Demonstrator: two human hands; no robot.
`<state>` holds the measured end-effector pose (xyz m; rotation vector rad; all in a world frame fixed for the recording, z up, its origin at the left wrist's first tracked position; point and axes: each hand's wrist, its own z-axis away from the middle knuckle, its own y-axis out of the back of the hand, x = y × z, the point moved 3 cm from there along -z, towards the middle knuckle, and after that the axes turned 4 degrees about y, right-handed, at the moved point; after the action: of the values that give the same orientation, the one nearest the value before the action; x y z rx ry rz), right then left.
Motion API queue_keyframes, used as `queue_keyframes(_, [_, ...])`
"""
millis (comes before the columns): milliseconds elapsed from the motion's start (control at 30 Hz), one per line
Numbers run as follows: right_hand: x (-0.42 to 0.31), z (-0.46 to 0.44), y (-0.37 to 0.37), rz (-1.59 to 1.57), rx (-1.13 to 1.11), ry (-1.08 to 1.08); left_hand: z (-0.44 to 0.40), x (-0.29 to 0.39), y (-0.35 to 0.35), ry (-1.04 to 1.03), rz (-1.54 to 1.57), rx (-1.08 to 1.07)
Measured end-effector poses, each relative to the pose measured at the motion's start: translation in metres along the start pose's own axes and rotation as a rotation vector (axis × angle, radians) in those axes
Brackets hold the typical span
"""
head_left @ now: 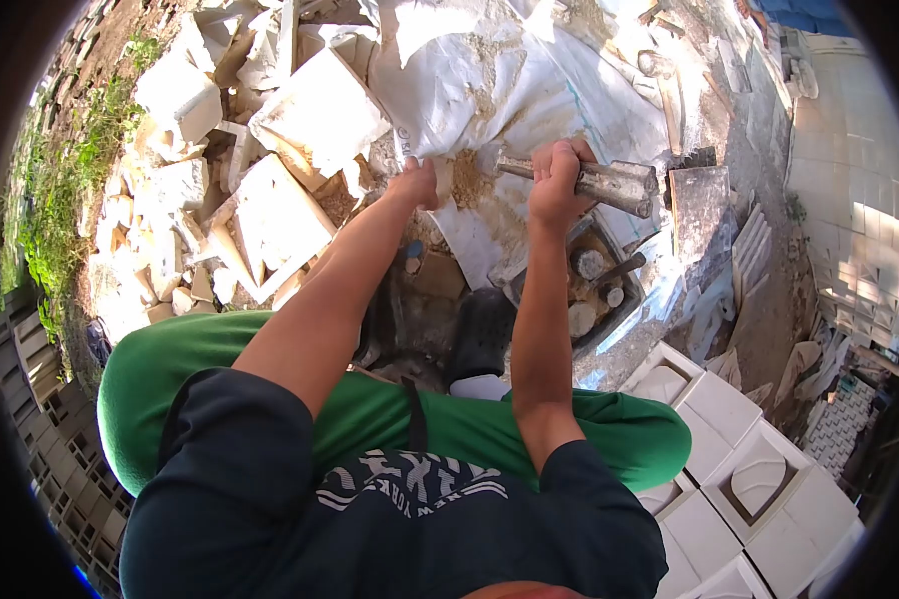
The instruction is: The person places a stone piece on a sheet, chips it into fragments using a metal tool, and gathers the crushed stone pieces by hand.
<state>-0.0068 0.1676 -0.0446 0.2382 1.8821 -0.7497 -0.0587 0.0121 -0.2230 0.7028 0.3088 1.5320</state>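
Note:
My right hand is closed around a thick, grey, dust-caked club-shaped tool, narrower at its left end and held roughly level. To its left my left hand is curled into a closed shape at the edge of a white woven sheet. Whatever those fingers hold, if anything, is hidden. Sandy crumbs lie on the sheet between both hands. Below my right hand sits a dark-rimmed box with round pale pieces and a dark-handled tool in it.
Broken pale slabs and chunks are heaped on the left, beside green plants. Square white moulded blocks stand at lower right. A grey board leans at right. My dark shoe is below the sheet.

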Motion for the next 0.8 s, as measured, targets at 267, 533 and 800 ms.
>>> queue_keyframes(267, [0.029,0.001,0.008,-0.005,0.019,-0.017,0.005,0.003,0.007,0.009,0.005,-0.027])
queue_keyframes(533, [0.024,0.0,0.007,0.059,0.049,-0.027,-0.005,0.001,0.0,0.026,0.001,-0.04])
queue_keyframes(800, [-0.001,-0.004,0.007,0.017,0.13,-0.038,0.01,0.001,0.008,0.026,0.003,-0.052])
